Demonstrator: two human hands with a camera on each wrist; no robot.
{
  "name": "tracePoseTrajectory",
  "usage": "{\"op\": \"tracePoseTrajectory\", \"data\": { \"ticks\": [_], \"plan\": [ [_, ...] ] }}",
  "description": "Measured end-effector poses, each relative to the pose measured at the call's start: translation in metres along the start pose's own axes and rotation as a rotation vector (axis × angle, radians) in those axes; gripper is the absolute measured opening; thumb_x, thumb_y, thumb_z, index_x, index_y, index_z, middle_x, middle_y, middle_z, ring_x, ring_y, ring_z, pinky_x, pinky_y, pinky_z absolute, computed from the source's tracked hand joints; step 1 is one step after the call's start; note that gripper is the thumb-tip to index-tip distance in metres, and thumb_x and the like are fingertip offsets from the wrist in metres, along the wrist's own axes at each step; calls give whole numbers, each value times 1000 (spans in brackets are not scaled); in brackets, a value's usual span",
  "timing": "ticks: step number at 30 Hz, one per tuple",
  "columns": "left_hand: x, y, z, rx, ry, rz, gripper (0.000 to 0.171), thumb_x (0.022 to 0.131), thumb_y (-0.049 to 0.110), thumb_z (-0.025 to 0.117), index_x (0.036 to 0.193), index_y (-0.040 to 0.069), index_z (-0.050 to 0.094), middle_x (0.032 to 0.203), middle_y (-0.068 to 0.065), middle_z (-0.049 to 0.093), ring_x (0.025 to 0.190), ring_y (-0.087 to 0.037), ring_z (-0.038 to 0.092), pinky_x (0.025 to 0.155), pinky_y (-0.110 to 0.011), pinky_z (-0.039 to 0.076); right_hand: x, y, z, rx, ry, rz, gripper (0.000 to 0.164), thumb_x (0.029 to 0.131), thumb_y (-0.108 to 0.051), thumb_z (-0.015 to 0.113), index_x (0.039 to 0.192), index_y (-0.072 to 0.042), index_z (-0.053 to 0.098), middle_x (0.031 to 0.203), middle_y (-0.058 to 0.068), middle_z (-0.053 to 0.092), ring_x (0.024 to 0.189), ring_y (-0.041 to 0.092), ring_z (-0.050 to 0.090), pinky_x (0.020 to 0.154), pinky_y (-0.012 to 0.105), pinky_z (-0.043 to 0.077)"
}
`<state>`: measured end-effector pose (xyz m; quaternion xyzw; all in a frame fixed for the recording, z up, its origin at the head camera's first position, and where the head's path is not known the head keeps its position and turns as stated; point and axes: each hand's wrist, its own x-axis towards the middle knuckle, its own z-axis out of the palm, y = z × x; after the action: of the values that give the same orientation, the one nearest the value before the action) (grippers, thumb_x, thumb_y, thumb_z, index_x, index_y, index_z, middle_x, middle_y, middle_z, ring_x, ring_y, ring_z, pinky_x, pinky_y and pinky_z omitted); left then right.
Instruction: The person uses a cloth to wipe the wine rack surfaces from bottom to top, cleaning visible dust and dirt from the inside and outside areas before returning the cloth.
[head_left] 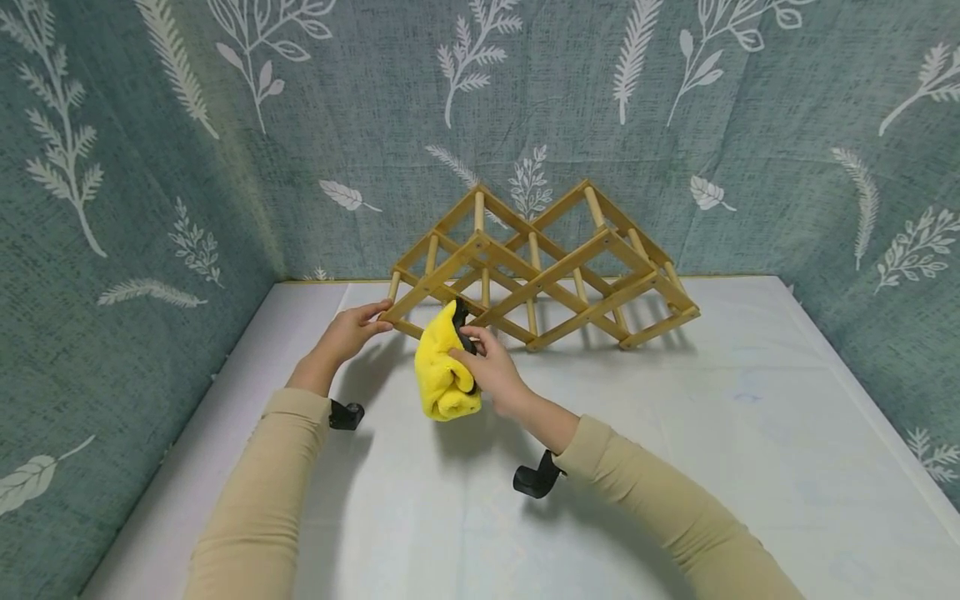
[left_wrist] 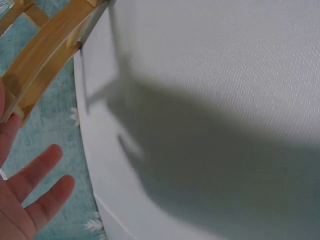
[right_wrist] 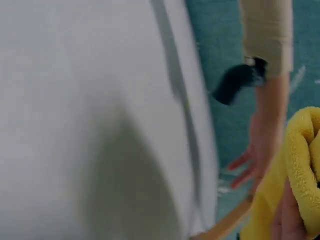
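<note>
My left hand [head_left: 347,338] grips the lower left corner of a folding wooden rack [head_left: 480,240] made of crossed slats and dowels. In the left wrist view the rack's slat [left_wrist: 50,55] runs up from the thumb and index finger, while other fingers [left_wrist: 37,175] spread away from it. My right hand [head_left: 493,372] holds a rolled yellow towel [head_left: 438,367] with a dark side, in front of the rack's left part. The soft folds of the towel [right_wrist: 302,150] fill the right edge of the right wrist view, partly hiding the right fingers.
The rack stands near the back of a white-covered table [head_left: 675,467]. Behind it and at both sides hangs green-grey fabric [head_left: 360,108] with white leaf prints. Dark wrist cameras [head_left: 534,479] sit at both sleeve cuffs.
</note>
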<state>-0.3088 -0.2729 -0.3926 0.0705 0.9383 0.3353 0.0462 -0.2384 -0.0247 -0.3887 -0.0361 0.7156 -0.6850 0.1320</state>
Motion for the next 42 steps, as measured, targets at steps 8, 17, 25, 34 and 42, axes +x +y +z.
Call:
{"op": "tracePoseTrajectory", "data": {
  "ticks": [8, 17, 25, 34, 42],
  "plan": [
    [-1, -1, -2, 1, -20, -8, 56, 93, 39, 47, 141, 13, 37, 139, -18, 42, 122, -40, 42, 99, -52, 36, 13, 32, 23, -133, -25, 83, 40, 89, -18, 59, 127, -9, 49, 114, 11, 54, 104, 23, 52, 86, 34, 46],
    [-2, 1, -3, 9, -23, -26, 57, 93, 40, 46, 142, 13, 36, 139, -18, 41, 123, -40, 41, 98, -52, 36, 36, 31, 43, -48, 0, 146, 39, 90, -17, 56, 129, -13, 49, 132, 12, 47, 116, 25, 48, 91, 36, 45],
    [-4, 1, -2, 6, -42, -39, 62, 92, 47, 44, 143, 15, 33, 143, -16, 36, 124, -40, 39, 100, -53, 34, 51, 26, 55, 30, -19, 163, 40, 91, -13, 56, 130, -11, 50, 138, 12, 42, 115, 24, 49, 85, 31, 47],
    [-3, 1, 0, 6, -42, -48, 62, 91, 48, 43, 144, 18, 33, 137, -17, 44, 124, -39, 41, 100, -55, 32, 46, 24, 56, 37, -40, 159, 39, 91, -16, 56, 129, -14, 51, 141, 10, 40, 119, 23, 48, 89, 32, 46],
    [-4, 1, 0, -23, -37, -56, 59, 93, 44, 44, 144, 18, 32, 139, -17, 42, 125, -38, 39, 99, -52, 35, 29, 25, 51, 67, -29, 239, 40, 91, -15, 52, 131, -12, 47, 125, 13, 49, 93, 18, 56, 67, 25, 47]
  ]
}}
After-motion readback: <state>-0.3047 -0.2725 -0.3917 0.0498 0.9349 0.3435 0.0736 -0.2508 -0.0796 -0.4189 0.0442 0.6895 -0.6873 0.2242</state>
